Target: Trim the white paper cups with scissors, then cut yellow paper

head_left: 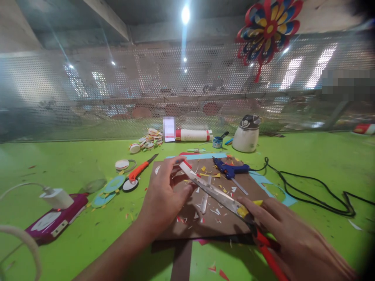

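Observation:
My left hand (168,191) pinches a small white and red paper strip (185,168) between thumb and fingers above a brown board (170,230). Wrapped round the red handles (268,255) of a pair of scissors (218,195) is my right hand (284,226). The blades reach up and left to the strip and touch or overlap its lower end; how far they are apart is hard to tell. Beneath the blades lies a clear glue stick (204,203), among white, red and yellow paper scraps (216,212).
On the board's far side rests a blue glue gun (231,168), its black cord (319,179) looping right. An orange-handled cutter (140,169), light-blue paper discs (108,191) and a purple power strip (60,218) lie left. Behind stand a phone (169,130) and a white jug (246,136).

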Available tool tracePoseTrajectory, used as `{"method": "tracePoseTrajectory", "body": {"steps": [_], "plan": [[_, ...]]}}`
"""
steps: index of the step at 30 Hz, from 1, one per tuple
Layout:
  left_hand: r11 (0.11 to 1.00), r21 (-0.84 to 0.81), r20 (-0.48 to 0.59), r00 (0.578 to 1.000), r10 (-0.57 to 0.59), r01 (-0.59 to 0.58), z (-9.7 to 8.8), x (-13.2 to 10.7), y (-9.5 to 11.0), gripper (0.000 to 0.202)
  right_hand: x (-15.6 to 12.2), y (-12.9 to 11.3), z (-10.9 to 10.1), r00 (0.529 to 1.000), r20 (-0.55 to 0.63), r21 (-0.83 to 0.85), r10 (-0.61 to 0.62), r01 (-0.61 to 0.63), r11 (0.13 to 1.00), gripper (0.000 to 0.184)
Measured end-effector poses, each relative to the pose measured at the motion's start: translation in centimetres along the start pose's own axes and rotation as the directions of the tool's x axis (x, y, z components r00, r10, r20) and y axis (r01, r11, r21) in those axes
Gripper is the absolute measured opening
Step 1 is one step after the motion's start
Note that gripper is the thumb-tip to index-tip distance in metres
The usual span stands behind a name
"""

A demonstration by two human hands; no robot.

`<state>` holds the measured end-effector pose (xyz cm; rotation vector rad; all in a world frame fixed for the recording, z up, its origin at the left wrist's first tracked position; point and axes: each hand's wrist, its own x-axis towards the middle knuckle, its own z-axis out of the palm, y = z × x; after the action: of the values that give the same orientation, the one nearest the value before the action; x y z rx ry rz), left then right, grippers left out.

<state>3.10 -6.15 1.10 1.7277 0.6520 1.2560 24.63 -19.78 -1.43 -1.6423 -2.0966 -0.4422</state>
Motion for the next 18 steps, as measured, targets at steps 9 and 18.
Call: {"method": "tracePoseTrajectory", "body": {"steps": [9, 18], "plan": [[0.996, 0.084, -0.003, 1.000, 0.003, -0.003, 0.27, -0.29, 0.26, 0.042, 0.27, 0.04, -0.05, 1.000, 0.001, 0.029, 0.004, -0.004, 1.000, 0.052], [0.991, 0.135, 0.028, 1.000, -0.009, 0.005, 0.21, -0.28, 0.04, 0.044, 0.15, 0.74, -0.54, 1.000, 0.017, -0.045, 0.012, -0.011, 0.999, 0.059]]}}
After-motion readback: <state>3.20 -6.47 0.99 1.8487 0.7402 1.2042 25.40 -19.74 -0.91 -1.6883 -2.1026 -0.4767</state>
